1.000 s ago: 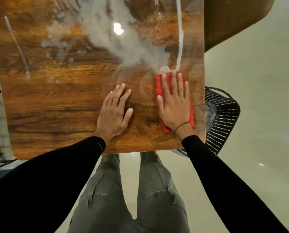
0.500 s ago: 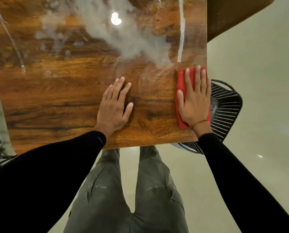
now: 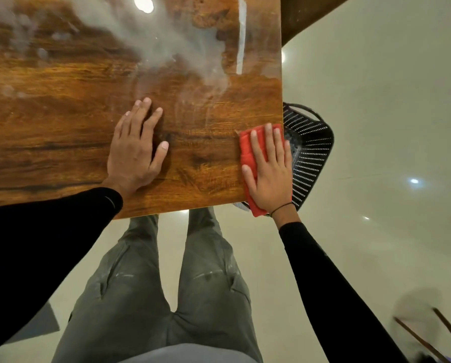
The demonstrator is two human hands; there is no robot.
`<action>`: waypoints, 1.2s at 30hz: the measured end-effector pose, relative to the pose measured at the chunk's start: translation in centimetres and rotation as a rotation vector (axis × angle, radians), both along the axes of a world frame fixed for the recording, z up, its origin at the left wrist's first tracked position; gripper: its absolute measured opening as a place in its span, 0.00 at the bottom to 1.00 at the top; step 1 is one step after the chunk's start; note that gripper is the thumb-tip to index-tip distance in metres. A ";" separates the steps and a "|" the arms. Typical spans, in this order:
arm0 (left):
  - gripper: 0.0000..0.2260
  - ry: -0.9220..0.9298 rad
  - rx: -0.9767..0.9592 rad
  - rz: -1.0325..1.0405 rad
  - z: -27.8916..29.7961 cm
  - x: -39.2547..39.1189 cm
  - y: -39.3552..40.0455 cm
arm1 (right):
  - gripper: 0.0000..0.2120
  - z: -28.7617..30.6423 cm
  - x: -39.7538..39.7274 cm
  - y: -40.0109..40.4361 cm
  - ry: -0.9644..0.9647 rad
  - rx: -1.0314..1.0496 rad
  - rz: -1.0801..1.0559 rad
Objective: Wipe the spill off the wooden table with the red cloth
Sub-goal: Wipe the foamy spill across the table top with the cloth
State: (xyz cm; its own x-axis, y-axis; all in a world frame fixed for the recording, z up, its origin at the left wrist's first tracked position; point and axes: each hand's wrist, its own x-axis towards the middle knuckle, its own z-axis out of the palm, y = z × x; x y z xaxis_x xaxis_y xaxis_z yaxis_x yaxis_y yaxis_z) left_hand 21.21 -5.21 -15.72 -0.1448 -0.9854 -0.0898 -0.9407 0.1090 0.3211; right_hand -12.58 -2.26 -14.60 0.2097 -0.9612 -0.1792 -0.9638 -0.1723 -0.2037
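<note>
A: What stands in the way around the left hand [image 3: 136, 150]?

B: It lies flat on the worktop [image 3: 48, 127]. Left of it the wood is bare and open; beyond it, too, up to the white spill [image 3: 166, 48].

A: And to its right?

B: A clear strip of wood, then the right hand [image 3: 270, 174] pressing the red cloth [image 3: 246, 150] at the worktop's corner. Past that edge a black perforated basket [image 3: 310, 155] stands just beside the worktop.
</note>
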 end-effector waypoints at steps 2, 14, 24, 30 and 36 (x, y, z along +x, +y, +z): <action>0.30 -0.006 0.003 -0.001 0.0 0.0 0.0 | 0.37 0.1 0.3 -2.1 -0.028 -0.023 -0.102; 0.31 0.007 -0.013 -0.010 -0.2 0.0 0.1 | 0.39 0.1 3.8 -5.6 -0.016 -0.055 0.185; 0.32 0.018 -0.010 -0.013 -0.4 0.3 0.1 | 0.37 0.1 1.6 -10.3 -0.021 -0.074 0.009; 0.31 0.021 0.001 0.001 -0.2 0.4 0.0 | 0.36 -0.3 6.1 -17.4 0.047 -0.147 -0.049; 0.31 0.032 -0.010 0.006 -0.4 0.3 0.1 | 0.37 -0.7 5.1 -11.9 0.001 -0.079 0.291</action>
State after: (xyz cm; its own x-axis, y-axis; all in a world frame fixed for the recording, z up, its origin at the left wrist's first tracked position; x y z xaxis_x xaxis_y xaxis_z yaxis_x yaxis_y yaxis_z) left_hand 21.56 -5.08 -16.16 -0.1416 -0.9871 -0.0753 -0.9308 0.1069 0.3496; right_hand -7.52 -14.12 -15.34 0.4779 -0.8719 -0.1066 -0.8719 -0.4562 -0.1777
